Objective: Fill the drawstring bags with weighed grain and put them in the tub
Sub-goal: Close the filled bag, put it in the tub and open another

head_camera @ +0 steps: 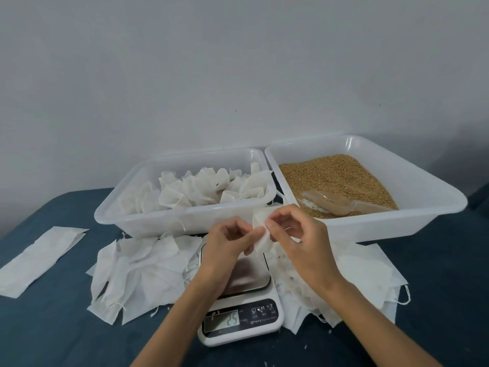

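Over the kitchen scale [239,313], my left hand [227,245] and my right hand [296,234] both pinch a small white drawstring bag [260,234] at its top edge. The bag hangs just above the scale's steel plate; the display reads 25. Behind the scale to the left, a white tub [148,215] holds several filled, tied bags [201,189]. To its right, a second white tub [412,197] contains brown grain [330,176], and a clear scoop [341,202] lies in the grain.
Heaps of empty white bags lie on the dark blue cloth left [137,274] and right [357,274] of the scale. A flat white strip of bag material [39,258] lies at the far left. A plain wall stands behind the tubs.
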{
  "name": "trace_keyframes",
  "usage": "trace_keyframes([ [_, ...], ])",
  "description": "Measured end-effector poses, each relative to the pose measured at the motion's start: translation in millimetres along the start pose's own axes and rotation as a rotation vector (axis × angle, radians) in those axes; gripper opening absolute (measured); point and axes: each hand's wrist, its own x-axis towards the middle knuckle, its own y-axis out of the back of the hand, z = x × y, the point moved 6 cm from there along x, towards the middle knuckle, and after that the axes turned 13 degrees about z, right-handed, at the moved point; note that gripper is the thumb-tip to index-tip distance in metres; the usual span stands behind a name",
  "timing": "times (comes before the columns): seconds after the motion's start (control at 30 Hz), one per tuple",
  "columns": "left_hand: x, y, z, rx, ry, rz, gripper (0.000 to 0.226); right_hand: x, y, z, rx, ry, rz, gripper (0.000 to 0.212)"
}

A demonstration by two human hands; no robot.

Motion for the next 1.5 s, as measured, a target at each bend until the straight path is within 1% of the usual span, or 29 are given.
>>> trace_keyframes([
  [0.07, -2.2, -0.6, 0.5, -0.012, -0.018, -0.012, 0.018, -1.7, -2.7, 3.9, 0.014, -0.036, -0.037, 0.011],
  [0.13, -5.8, -4.3, 3.3, -0.041, -0.028, -0.061, 0.012, -4.6, -8.2, 5.3, 0.028, -0.056, -0.102, 0.017],
  [0.23, -10.3, -10.3, 4.6, -0.054, -0.039, -0.102, 0.015, -7.9, -14.0, 6.1, 0.039, -0.065, -0.173, 0.024],
  [0.33, -13.0, -13.7, 8.3, -0.021, -0.074, -0.084, 0.015, -6.7, -11.7, 11.3, 0.0, -0.068, -0.141, 0.019],
  [0.43, -12.5, -13.5, 9.3, -0.024, -0.086, -0.05, 0.017, -5.4, -7.5, 9.5, -0.118, 0.026, -0.032, 0.015],
  [0.5, -11.6, -12.7, 9.8, -0.018, -0.097, -0.033, 0.016, -4.0, -5.1, 6.2, -0.172, 0.063, 0.019, 0.016],
  [0.57, -10.8, -10.9, 9.8, -0.022, -0.099, -0.015, 0.012, -3.8, -6.2, 5.6, -0.148, 0.056, -0.027, 0.02],
  [0.63, -11.0, -9.6, 9.8, -0.024, -0.096, -0.003, 0.007, -7.6, -10.3, 7.3, -0.138, 0.03, -0.108, 0.032],
  [0.73, -14.0, -11.3, 10.2, 0.004, -0.113, -0.017, 0.008, -14.0, -14.4, 11.8, -0.165, -0.009, -0.159, 0.059],
  [0.83, -16.3, -13.2, 12.7, 0.047, -0.138, -0.008, 0.008, -16.1, -19.2, 15.3, -0.141, -0.058, -0.245, 0.066],
  [0.9, -16.2, -13.2, 13.3, 0.038, -0.13, 0.0, 0.009, -16.8, -22.0, 15.1, -0.122, -0.075, -0.301, 0.064],
  [0.97, -15.9, -12.6, 13.8, 0.033, -0.119, -0.007, 0.01, -15.9, -22.4, 10.5, -0.142, -0.036, -0.278, 0.057],
  [1.1, -14.7, -9.4, 14.6, 0.02, -0.11, -0.001, 0.014, -8.7, -7.2, -1.1, -0.2, 0.141, -0.003, 0.028],
  [1.17, -13.8, -8.9, 13.9, 0.002, -0.091, 0.01, 0.017, -6.3, -0.1, -2.3, -0.224, 0.173, 0.072, 0.025],
  [1.23, -12.6, -8.3, 13.1, -0.008, -0.076, 0.027, 0.018, -5.0, 1.9, -3.1, -0.228, 0.181, 0.079, 0.017],
  [1.33, -12.1, -7.6, 13.5, 0.0, -0.08, 0.025, 0.017, -8.3, -3.1, -7.8, -0.188, 0.22, 0.03, 0.007],
  [1.43, -14.2, -9.1, 16.8, 0.013, -0.1, 0.001, 0.014, -9.7, -8.1, -7.5, -0.131, 0.173, -0.02, 0.009],
  [1.5, -14.2, -9.4, 17.3, 0.008, -0.099, 0.001, 0.015, -7.9, -6.5, -6.7, -0.162, 0.2, -0.012, 0.008],
])
